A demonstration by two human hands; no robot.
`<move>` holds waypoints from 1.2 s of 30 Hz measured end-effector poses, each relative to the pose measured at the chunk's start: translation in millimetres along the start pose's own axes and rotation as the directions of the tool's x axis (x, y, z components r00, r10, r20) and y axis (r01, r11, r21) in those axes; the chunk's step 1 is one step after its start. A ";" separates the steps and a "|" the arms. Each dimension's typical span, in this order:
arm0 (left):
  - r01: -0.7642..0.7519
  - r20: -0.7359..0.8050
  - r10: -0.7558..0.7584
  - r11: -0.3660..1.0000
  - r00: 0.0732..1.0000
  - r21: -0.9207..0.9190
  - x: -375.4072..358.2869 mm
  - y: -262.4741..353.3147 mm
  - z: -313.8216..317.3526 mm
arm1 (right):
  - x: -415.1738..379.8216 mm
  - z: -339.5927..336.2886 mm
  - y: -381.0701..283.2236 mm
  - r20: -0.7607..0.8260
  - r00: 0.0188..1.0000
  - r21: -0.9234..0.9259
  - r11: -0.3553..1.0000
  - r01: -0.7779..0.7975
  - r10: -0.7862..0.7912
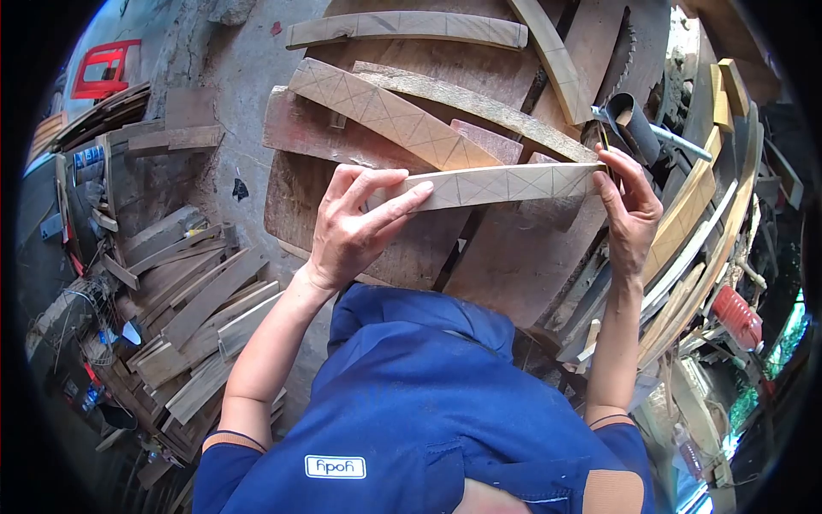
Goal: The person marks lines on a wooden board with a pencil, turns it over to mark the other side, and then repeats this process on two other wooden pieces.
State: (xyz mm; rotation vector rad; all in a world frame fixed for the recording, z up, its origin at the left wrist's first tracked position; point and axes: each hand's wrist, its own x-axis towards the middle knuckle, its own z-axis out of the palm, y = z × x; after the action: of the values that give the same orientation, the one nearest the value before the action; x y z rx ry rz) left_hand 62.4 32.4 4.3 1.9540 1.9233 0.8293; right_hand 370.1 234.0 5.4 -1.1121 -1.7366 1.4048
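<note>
A pale, slightly curved wooden strip with pencilled cross lines along its face spans the space between my hands. My left hand grips its left end, fingers over the top edge. Pinched at the right end are the thumb and fingers of my right hand; a thin dark-and-yellow stick shows at those fingertips. Just beyond the strip lies a wider marked wooden board, partly hidden by it. A rough-edged curved piece rests behind that board.
Another marked curved piece lies at the far side of the plank worktop. A dark tube and a metal rod sit at the right. Long curved strips are stacked there. Scrap boards cover the floor at left.
</note>
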 end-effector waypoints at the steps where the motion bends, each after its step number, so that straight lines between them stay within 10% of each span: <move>1: -0.003 -0.003 0.003 1.000 1.000 -0.003 -0.6 -0.3 0.8 | 0.6 0.0 0.1 -0.002 1.000 -0.012 1.000 0.006 -0.006; 36: 0.044 0.014 -0.044 0.999 0.999 -0.016 1.3 3.9 3.5 | 9.3 0.8 -8.6 -0.002 1.000 -0.073 0.997 -0.014 0.014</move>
State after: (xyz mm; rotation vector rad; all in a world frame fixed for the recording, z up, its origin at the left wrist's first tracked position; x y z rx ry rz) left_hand 67.6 34.1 4.0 1.8960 1.9382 0.8152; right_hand 363.3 241.4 13.3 -1.1657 -1.7948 1.3588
